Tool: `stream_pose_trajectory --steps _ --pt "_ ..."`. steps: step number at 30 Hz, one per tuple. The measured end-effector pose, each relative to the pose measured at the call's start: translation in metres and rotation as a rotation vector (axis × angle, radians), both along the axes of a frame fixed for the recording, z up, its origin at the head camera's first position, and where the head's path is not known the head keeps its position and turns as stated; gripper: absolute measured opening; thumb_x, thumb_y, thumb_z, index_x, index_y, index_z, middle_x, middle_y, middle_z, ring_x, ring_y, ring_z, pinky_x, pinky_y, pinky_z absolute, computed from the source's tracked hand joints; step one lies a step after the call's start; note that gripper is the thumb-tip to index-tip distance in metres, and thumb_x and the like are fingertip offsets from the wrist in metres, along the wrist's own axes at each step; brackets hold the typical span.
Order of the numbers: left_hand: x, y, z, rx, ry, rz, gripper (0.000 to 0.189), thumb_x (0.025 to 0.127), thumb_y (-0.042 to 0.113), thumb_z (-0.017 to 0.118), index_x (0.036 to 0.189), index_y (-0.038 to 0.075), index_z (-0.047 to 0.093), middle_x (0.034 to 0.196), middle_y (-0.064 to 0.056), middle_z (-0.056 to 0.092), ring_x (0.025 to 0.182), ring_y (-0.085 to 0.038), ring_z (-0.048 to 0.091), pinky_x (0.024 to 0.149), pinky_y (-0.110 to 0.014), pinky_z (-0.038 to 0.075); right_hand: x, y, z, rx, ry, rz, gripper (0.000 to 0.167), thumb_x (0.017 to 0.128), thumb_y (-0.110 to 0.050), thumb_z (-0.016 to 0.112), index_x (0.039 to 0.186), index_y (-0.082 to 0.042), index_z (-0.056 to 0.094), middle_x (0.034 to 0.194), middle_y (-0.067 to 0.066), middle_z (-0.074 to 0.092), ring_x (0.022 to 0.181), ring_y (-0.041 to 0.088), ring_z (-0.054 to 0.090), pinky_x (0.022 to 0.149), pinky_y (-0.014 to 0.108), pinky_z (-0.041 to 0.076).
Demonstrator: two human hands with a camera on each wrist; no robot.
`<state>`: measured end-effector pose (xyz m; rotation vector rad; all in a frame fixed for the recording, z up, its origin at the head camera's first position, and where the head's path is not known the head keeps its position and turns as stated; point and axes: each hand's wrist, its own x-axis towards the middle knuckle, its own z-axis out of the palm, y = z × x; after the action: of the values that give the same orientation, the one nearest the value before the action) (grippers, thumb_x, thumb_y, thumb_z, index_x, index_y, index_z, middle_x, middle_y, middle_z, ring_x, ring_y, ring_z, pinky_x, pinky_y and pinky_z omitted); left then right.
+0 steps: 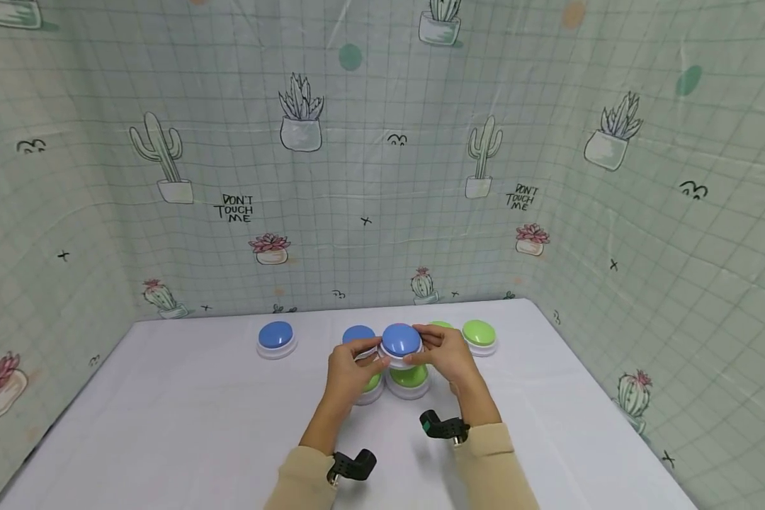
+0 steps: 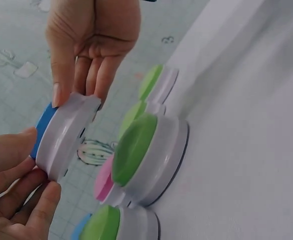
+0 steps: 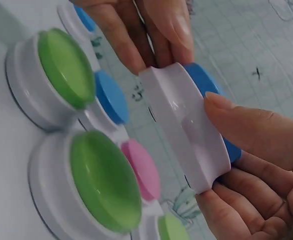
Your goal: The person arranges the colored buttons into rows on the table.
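Observation:
Both hands hold a blue push button (image 1: 401,340) with a white base, raised above the table. My left hand (image 1: 348,372) pinches its left side, thumb at the front and fingers beneath the base. On the opposite side my right hand (image 1: 448,352) pinches it, with the thumb (image 3: 256,131) over the edge of the blue cap. Two green buttons (image 1: 409,377) stand side by side on the table below. Just behind them in the right wrist view are a pink button (image 3: 140,169) and another blue button (image 3: 111,97); in the head view the held button covers the pink one.
A separate blue button (image 1: 276,336) stands at the back left of the white table (image 1: 197,411). Toward the back right are two more green buttons (image 1: 479,333), one partly behind my right hand. A cactus-print cloth (image 1: 370,177) encloses the table's back and sides.

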<state>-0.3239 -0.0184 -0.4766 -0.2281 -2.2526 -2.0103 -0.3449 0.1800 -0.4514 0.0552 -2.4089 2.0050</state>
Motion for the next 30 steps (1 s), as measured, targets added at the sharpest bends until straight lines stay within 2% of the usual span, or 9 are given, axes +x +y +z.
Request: stream_pose_trajectory --steps 7,11,15,22,30 --pt "0.001 0.025 -0.002 0.009 0.025 -0.092 0.045 0.094 -0.006 0.074 0.138 -0.006 0.064 0.147 -0.022 0.059 0.138 -0.041 0.055 0.111 -0.039 0.051 -0.002 0.032 0.000 0.012 -0.009 0.016 0.064 0.083 0.009 0.084 0.142 0.006 0.060 0.148 0.027 0.056 0.143 0.039 0.049 0.117 0.048 0.043" --pt "0.002 0.040 -0.005 0.002 0.009 -0.139 0.049 0.095 -0.006 0.072 0.142 -0.005 0.061 0.151 -0.019 0.057 0.141 -0.038 0.053 0.112 -0.038 0.049 -0.002 0.049 -0.003 0.023 -0.007 0.022 0.065 0.084 0.008 0.083 0.143 0.009 0.058 0.148 0.029 0.055 0.143 0.041 0.048 0.117 0.050 0.042" --pt "0.004 0.055 -0.007 -0.010 -0.011 -0.181 0.051 0.096 -0.007 0.071 0.145 -0.007 0.057 0.156 -0.021 0.051 0.142 -0.038 0.051 0.111 -0.036 0.048 -0.001 0.061 -0.006 0.046 -0.009 0.027 0.068 0.084 0.008 0.083 0.145 0.011 0.054 0.148 0.032 0.053 0.143 0.042 0.047 0.117 0.050 0.042" --pt "0.007 0.072 -0.015 -0.089 -0.002 -0.261 0.053 0.098 -0.005 0.066 0.149 -0.011 0.049 0.162 -0.022 0.042 0.148 -0.036 0.043 0.116 -0.038 0.043 -0.004 0.078 -0.016 0.065 -0.043 -0.012 0.071 0.079 0.014 0.083 0.145 0.009 0.056 0.149 0.030 0.053 0.144 0.042 0.047 0.118 0.050 0.042" --pt "0.012 0.085 -0.021 -0.126 -0.105 -0.324 0.061 0.103 0.001 0.062 0.157 -0.009 0.036 0.171 -0.020 0.024 0.151 -0.037 0.038 0.118 -0.043 0.040 -0.005 0.086 -0.031 0.078 -0.064 -0.002 0.073 0.077 0.016 0.083 0.144 0.011 0.054 0.147 0.032 0.053 0.143 0.045 0.047 0.119 0.053 0.040"
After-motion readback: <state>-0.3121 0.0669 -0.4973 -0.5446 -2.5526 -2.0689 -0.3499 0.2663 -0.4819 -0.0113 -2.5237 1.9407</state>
